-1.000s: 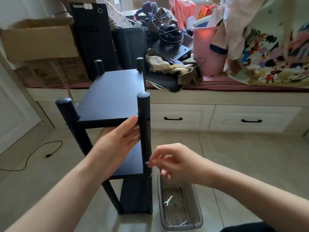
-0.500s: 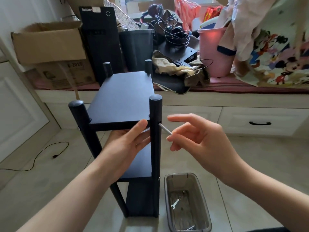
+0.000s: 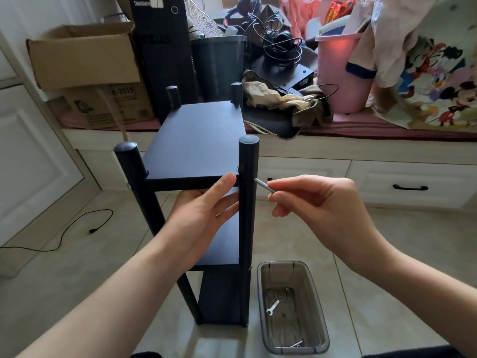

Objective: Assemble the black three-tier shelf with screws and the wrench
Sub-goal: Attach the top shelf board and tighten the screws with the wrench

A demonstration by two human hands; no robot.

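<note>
Shelf (image 3: 198, 140) upright on the floor. Left hand (image 3: 204, 210) flat under its top tier, fingers straight against the front post (image 3: 247, 202). Right hand (image 3: 317, 202) pinches a screw (image 3: 263, 186), tip at the post's right side. Wrench (image 3: 272, 307) in tray (image 3: 320, 319) right of shelf.

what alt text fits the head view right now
The right hand pinches a screw with its tip at the near right post of a black shelf, which the left hand steadies.
</note>
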